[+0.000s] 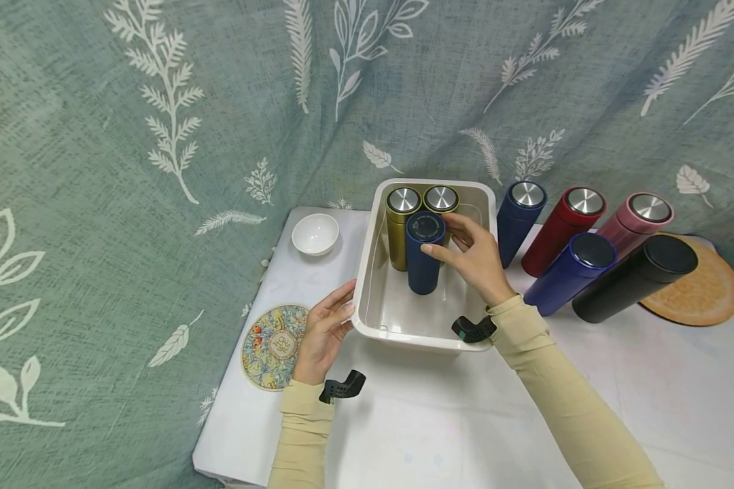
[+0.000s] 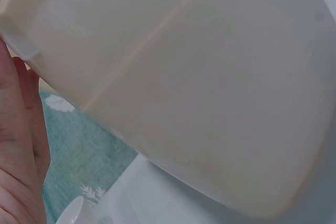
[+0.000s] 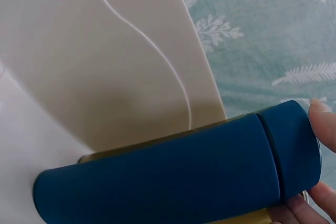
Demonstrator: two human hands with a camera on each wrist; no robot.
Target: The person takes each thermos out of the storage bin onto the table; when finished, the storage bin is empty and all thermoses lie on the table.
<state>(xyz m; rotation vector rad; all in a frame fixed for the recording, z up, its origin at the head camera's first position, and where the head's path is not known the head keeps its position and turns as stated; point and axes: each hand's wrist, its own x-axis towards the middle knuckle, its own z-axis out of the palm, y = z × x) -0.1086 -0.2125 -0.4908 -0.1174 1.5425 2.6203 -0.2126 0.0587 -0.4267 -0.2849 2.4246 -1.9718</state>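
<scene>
My right hand (image 1: 477,261) pinches the lid end of a dark blue thermos flask (image 1: 424,265), thumb on one side and fingers on the other. This flask stands upright inside a white plastic bin (image 1: 397,333), in front of two gold flasks (image 1: 397,234). The right wrist view shows the blue flask (image 3: 157,177) along its whole length, with the thumb (image 3: 324,124) at its lid. At the bin's front left corner my left hand (image 1: 325,333) grips the rim. In the left wrist view the bin's outer wall (image 2: 199,93) fills most of the picture, the hand (image 2: 21,145) at its edge.
Right of the bin stand several flasks: navy (image 1: 516,224), red (image 1: 559,234), pink (image 1: 633,224), bright blue (image 1: 565,275) and black (image 1: 630,282). An orange-slice mat (image 1: 709,292) lies beyond them. To the left are a white bowl (image 1: 315,235) and a round patterned mat (image 1: 269,350).
</scene>
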